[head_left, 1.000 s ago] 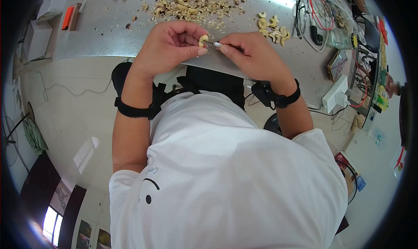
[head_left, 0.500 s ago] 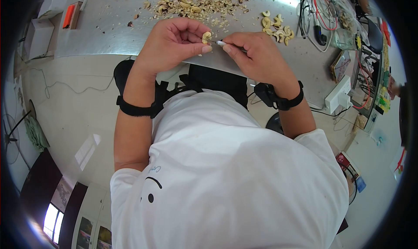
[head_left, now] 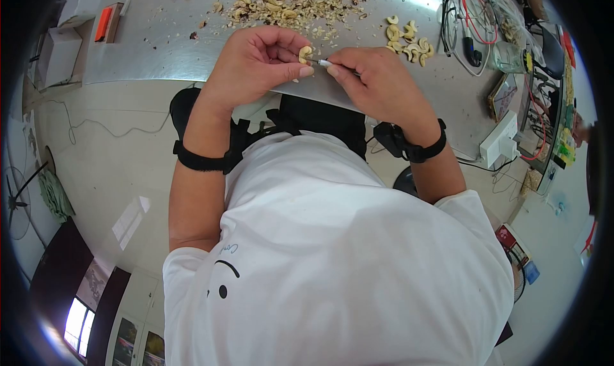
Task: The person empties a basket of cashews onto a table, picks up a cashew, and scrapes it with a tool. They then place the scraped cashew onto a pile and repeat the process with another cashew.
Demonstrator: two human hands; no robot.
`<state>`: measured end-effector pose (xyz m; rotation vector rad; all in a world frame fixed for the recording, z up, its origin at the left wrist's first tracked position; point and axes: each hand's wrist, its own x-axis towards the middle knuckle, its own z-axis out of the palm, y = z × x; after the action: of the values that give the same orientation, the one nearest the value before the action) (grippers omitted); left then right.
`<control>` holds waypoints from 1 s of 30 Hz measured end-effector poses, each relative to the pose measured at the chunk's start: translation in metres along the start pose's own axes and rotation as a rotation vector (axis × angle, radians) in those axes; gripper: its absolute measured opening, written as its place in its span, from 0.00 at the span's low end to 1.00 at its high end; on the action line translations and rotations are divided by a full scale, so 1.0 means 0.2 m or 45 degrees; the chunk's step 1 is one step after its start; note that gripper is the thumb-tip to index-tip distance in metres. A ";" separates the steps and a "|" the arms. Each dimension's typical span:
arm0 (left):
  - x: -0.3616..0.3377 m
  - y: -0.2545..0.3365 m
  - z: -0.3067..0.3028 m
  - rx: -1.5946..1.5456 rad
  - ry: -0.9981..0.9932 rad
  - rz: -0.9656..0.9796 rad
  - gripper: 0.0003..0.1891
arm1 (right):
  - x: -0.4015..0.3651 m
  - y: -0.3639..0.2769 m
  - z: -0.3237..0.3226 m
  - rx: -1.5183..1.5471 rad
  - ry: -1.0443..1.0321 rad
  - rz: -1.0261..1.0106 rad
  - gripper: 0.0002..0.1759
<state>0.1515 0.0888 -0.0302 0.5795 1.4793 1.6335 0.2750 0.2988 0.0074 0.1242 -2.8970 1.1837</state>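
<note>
A curved cashew nut (head_left: 305, 54) is pinched between the thumb and fingers of my left hand (head_left: 261, 65), near the table's front edge. My right hand (head_left: 377, 78) grips a small tool (head_left: 324, 63) with a white part and a thin metal tip, which points left and reaches the cashew. Beyond my hands lies a heap of cashews and broken bits (head_left: 281, 8). A smaller group of whole cashews (head_left: 412, 45) rests on the metal table (head_left: 173, 53), up and right of my right hand.
At the right are tangled cables (head_left: 470, 27), a glass jar (head_left: 506, 58) and a white power strip (head_left: 499, 140). An orange and brown block (head_left: 107, 23) sits at the table's left. Part of another person's hand (head_left: 581, 131) shows at the far right edge.
The view has shifted very slightly. The cashew is turned a little in my left hand, and more of the tool's thin tip shows against it.
</note>
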 end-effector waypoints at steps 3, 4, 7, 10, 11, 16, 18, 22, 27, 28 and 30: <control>0.00 0.00 0.00 0.007 0.009 -0.004 0.17 | 0.00 -0.01 0.01 -0.021 -0.002 0.012 0.09; 0.00 0.00 0.01 0.016 0.012 -0.007 0.17 | 0.00 -0.01 0.01 -0.013 -0.007 0.021 0.09; 0.00 0.00 0.01 0.022 0.015 -0.012 0.16 | 0.00 -0.01 0.01 -0.004 -0.037 0.064 0.09; 0.00 0.01 0.01 0.038 0.024 -0.009 0.16 | 0.00 -0.03 0.00 -0.014 -0.056 0.106 0.09; 0.00 0.01 0.01 0.047 0.029 -0.006 0.16 | 0.00 -0.03 0.01 -0.007 -0.035 0.105 0.09; 0.00 0.01 0.00 0.012 0.041 -0.017 0.15 | -0.02 -0.03 0.03 -0.020 0.124 0.056 0.09; 0.00 0.01 0.00 0.017 0.045 -0.018 0.15 | -0.04 -0.02 0.05 -0.021 0.182 0.044 0.08; 0.00 0.01 0.00 0.032 0.062 -0.016 0.16 | -0.05 0.00 0.09 0.036 0.331 0.021 0.08; 0.00 0.01 0.01 0.024 0.079 -0.009 0.15 | -0.06 -0.01 0.06 0.201 0.218 0.161 0.09; 0.00 0.01 0.01 0.032 0.082 -0.004 0.15 | -0.06 -0.02 0.06 0.215 0.184 0.193 0.09; 0.00 0.00 0.01 0.027 0.083 0.018 0.15 | -0.06 -0.03 0.05 0.243 0.117 0.254 0.09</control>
<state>0.1532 0.0901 -0.0291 0.5543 1.5448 1.6635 0.2868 0.2893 0.0037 -0.2178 -2.7641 1.4529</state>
